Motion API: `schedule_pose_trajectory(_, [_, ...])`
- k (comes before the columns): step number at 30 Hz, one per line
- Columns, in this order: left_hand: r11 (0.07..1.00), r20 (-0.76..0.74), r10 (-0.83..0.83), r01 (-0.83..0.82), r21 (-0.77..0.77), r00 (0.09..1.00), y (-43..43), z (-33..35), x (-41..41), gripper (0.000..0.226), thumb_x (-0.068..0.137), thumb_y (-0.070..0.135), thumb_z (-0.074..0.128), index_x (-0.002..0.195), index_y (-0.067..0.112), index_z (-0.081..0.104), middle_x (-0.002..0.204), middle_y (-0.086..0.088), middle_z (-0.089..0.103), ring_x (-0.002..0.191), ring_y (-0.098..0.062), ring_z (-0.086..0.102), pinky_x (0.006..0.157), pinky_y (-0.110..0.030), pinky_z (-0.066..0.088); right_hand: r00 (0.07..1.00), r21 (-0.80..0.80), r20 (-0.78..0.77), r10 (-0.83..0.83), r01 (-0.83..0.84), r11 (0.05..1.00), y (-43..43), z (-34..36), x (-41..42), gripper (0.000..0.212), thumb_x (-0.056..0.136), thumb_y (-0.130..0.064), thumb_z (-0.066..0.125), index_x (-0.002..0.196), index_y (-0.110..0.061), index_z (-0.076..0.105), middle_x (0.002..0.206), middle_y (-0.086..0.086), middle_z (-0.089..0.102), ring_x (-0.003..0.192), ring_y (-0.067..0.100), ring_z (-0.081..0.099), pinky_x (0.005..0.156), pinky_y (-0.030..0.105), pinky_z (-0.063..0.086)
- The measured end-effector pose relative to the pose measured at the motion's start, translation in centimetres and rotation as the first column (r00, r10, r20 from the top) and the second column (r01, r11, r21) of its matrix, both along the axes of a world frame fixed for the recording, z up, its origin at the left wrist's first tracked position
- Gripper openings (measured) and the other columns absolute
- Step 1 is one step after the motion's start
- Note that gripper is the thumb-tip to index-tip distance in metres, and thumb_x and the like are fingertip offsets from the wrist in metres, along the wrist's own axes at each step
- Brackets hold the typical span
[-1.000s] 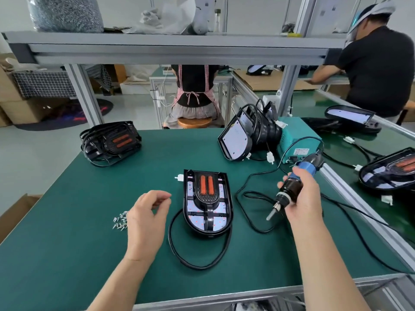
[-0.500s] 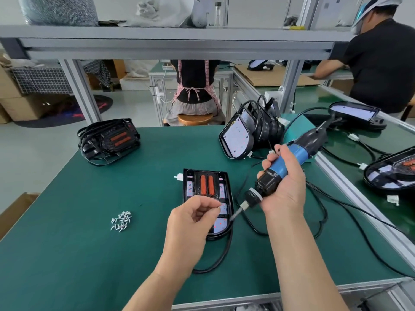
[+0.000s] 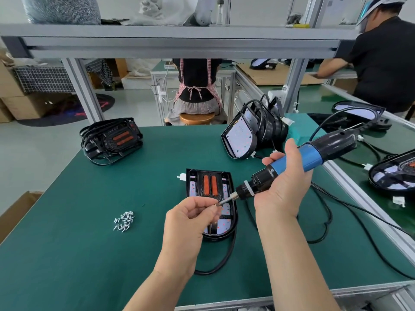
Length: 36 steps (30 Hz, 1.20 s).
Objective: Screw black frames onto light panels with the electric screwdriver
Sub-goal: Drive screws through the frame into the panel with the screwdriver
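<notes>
1. Left hand (image 3: 190, 218): fingers curled, thumb and forefinger pinching a small part (image 3: 217, 204) at the bit tip; the part is too small to identify
2. Right hand (image 3: 285, 187): wrapped round the barrel of the driver (image 3: 310, 153), thumb lying up along it
3. Driver: blue and black, tilted; bit points down and left into the left hand's pinch, rear end raised to the right of the right hand
4. Panel (image 3: 193, 189): flat on the mat (image 3: 89, 254), below and between both hands; the left hand hides part of its near half
5. Frame (image 3: 208, 173): black, seated on the panel, two orange strips in its middle
6. Cable (image 3: 224, 259): black, loops from the panel's near end, passing under the left wrist
7. Screws (image 3: 124, 221): loose heap on the mat, left of the left hand, apart from it
8. Stack (image 3: 112, 140): black framed units with wound cables, well beyond the left hand, to its left
9. Bare panels (image 3: 240, 135): leaning on edge, just beyond the right hand, a white face showing
</notes>
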State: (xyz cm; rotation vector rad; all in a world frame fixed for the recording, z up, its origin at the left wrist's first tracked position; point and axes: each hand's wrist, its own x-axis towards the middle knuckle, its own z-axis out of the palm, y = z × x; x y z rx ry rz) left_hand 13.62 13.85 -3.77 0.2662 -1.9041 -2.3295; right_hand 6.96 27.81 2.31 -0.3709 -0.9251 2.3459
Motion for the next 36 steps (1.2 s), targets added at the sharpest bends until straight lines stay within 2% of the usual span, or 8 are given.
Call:
schedule_pose_trajectory(10, [0.998, 0.018, -0.006, 0.005, 0.055, 1.000, 0.2, -0.1, 0.2, 0.025, 0.086, -0.005, 0.071, 0.082, 0.019, 0.079, 0.085, -0.014, 0.077, 0.079, -0.022, 0.072, 0.079, -0.029, 0.056, 1.000, 0.002, 0.011, 0.000, 0.000, 1.000, -0.1, -0.1, 0.3, 0.013, 0.093, -0.026, 0.072, 0.098, -0.024, 0.060, 0.066, -0.004, 0.060, 0.058, 0.014, 0.060, 0.065, 0.026, 0.050])
schedule_pose_trajectory(16, [0.944, 0.052, -0.025, 0.007, 0.329, 0.998, 0.6, -0.3, 0.5, 0.015, 0.085, -0.007, 0.068, 0.081, 0.005, 0.077, 0.089, -0.021, 0.074, 0.077, -0.023, 0.071, 0.069, -0.021, 0.058, 1.000, -0.003, 0.009, -0.002, 0.002, 1.000, -0.1, -0.1, 0.5, 0.012, 0.094, -0.024, 0.071, 0.097, -0.024, 0.060, 0.066, -0.004, 0.060, 0.057, 0.013, 0.060, 0.062, 0.025, 0.050])
schedule_pose_trajectory(20, [0.929, 0.035, -0.023, 0.008, 0.369, 0.999, 0.8, -0.2, 0.5, 0.008, 0.082, -0.004, 0.069, 0.085, 0.000, 0.075, 0.088, -0.021, 0.074, 0.077, -0.022, 0.071, 0.069, -0.020, 0.058, 1.000, 0.006, 0.009, -0.005, 0.005, 1.000, 0.3, 0.0, 0.5, 0.012, 0.094, -0.025, 0.071, 0.098, -0.024, 0.059, 0.066, -0.004, 0.060, 0.057, 0.012, 0.060, 0.061, 0.023, 0.051])
schedule_pose_trajectory(24, [0.955, 0.025, -0.003, -0.005, 0.296, 1.000, 0.9, -0.2, 0.6, 0.017, 0.086, -0.007, 0.067, 0.081, 0.006, 0.077, 0.088, -0.019, 0.075, 0.078, -0.022, 0.072, 0.070, -0.020, 0.058, 1.000, 0.013, 0.014, -0.002, 0.002, 1.000, 0.3, 0.0, 0.7, 0.013, 0.093, -0.026, 0.071, 0.099, -0.024, 0.060, 0.066, -0.004, 0.060, 0.058, 0.012, 0.060, 0.064, 0.026, 0.050])
schedule_pose_trajectory(28, [0.996, -0.063, 0.084, -0.082, 0.039, 0.994, 1.3, -0.5, 0.7, 0.028, 0.087, -0.007, 0.069, 0.080, 0.018, 0.078, 0.081, -0.012, 0.077, 0.074, -0.017, 0.073, 0.069, -0.017, 0.055, 1.000, 0.025, 0.018, -0.008, 0.008, 1.000, 0.1, 0.0, 0.7, 0.014, 0.093, -0.025, 0.071, 0.098, -0.022, 0.059, 0.066, -0.004, 0.059, 0.057, 0.013, 0.060, 0.064, 0.026, 0.051])
schedule_pose_trajectory(32, [0.975, -0.173, 0.171, -0.192, -0.114, 0.970, 2.1, -1.2, 1.3, 0.035, 0.088, -0.005, 0.070, 0.082, 0.029, 0.077, 0.075, -0.002, 0.076, 0.070, -0.009, 0.070, 0.066, -0.015, 0.054, 0.997, 0.016, 0.072, -0.019, 0.018, 1.000, -0.1, -0.1, 0.7, 0.017, 0.092, -0.028, 0.072, 0.101, -0.024, 0.059, 0.067, -0.006, 0.061, 0.058, 0.013, 0.061, 0.068, 0.029, 0.050])
schedule_pose_trajectory(34, [0.957, -0.219, 0.205, -0.242, -0.160, 0.954, 2.3, -1.6, 1.4, 0.039, 0.088, -0.003, 0.071, 0.082, 0.035, 0.076, 0.076, 0.001, 0.075, 0.071, -0.010, 0.070, 0.068, -0.017, 0.054, 0.993, -0.017, 0.116, -0.010, 0.012, 1.000, 0.1, -0.3, 0.6, 0.017, 0.091, -0.029, 0.072, 0.101, -0.025, 0.059, 0.064, -0.007, 0.061, 0.056, 0.012, 0.061, 0.063, 0.024, 0.049])
schedule_pose_trajectory(36, [0.930, -0.277, 0.220, -0.287, -0.229, 0.935, 2.3, -1.9, 1.4, 0.042, 0.087, -0.002, 0.073, 0.083, 0.040, 0.075, 0.080, 0.003, 0.075, 0.076, -0.019, 0.071, 0.071, -0.026, 0.057, 0.987, -0.068, 0.159, 0.000, 0.011, 0.998, 0.4, -0.7, 0.3, 0.019, 0.092, -0.028, 0.072, 0.103, -0.023, 0.058, 0.059, -0.008, 0.061, 0.053, 0.010, 0.061, 0.053, 0.019, 0.048])
